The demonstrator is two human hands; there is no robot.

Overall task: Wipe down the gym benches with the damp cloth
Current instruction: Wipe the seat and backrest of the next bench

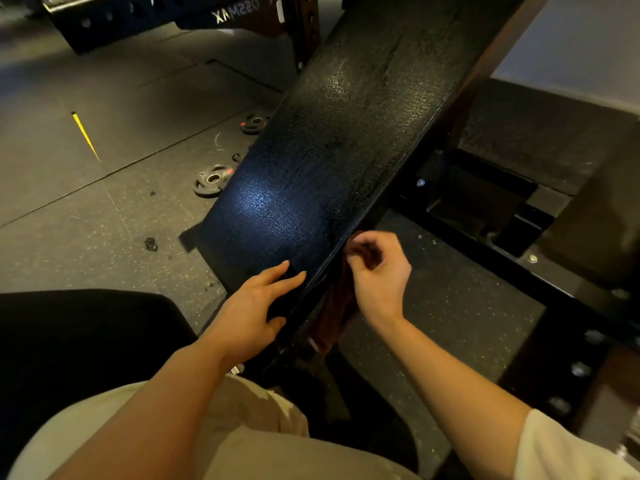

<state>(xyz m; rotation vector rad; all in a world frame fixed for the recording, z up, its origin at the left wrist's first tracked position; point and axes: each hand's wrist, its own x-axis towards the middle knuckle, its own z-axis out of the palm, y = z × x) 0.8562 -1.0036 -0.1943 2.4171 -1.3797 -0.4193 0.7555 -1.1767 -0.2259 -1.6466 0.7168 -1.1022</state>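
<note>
At the near end of the bench pad (322,161), both hands are working its lower edge. The left hand (254,311) lies on the pad's corner with fingers straight and spread, thumb tucked against the side, holding nothing that I can see. The right hand (375,271) sits just beside the pad's right edge with fingers curled, and seems to pinch the top of a dark reddish cloth (337,306) that hangs down below the edge. In this dim light the grip itself is hard to make out.

The pad is black, cracked-looking and glossy (a bright patch of reflected light sits on its near half), and most of its length stretches up and away, out of easy reach from here.

What could go wrong, as I judge it: the cloth hangs low between the pad and the metal frame (485,237), so a pull upward could snag it on the frame or its bolts. A loose pinch could let it drop to the rubber floor (104,202), where grit would get picked up and smeared onto the pad. Wiping only the near end would leave the far half untouched. Weight plates (211,181) lie on the floor just beside the bench's left side, a trip risk if the person shifts that way.
</note>
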